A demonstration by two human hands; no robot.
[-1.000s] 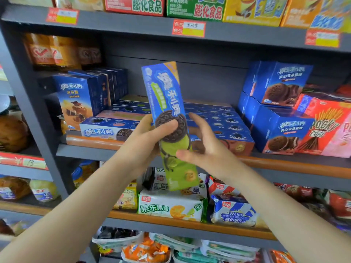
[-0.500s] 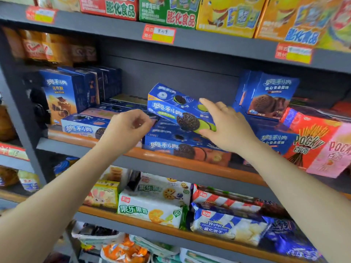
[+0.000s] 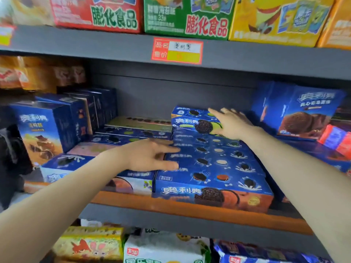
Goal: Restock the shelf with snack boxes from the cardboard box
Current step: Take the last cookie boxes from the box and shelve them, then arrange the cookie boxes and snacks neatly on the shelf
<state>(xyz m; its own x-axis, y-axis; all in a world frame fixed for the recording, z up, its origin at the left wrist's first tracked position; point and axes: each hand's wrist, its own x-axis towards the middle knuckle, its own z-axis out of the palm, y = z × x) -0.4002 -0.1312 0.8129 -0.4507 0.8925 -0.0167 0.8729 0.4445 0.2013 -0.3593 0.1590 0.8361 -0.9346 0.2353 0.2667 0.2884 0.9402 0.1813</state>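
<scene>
Two hands: both reaching into the middle shelf [image 3: 190, 213]
left hand [image 3: 150, 155]: fingers spread, flat on the front flat-laid boxes [image 3: 218, 168] — gripping nothing
right hand [image 3: 230, 123]: farther back, clasped over the right end of the snack box [image 3: 191, 119]
snack box: blue, cookie print with green cream, lying flat atop the rear stack
progress: this box is nearly placed — release left; cardboard box not in view, remaining count unknown

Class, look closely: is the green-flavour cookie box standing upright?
No. The green-flavour cookie box lies flat atop the blue stack, under the right hand.
</scene>
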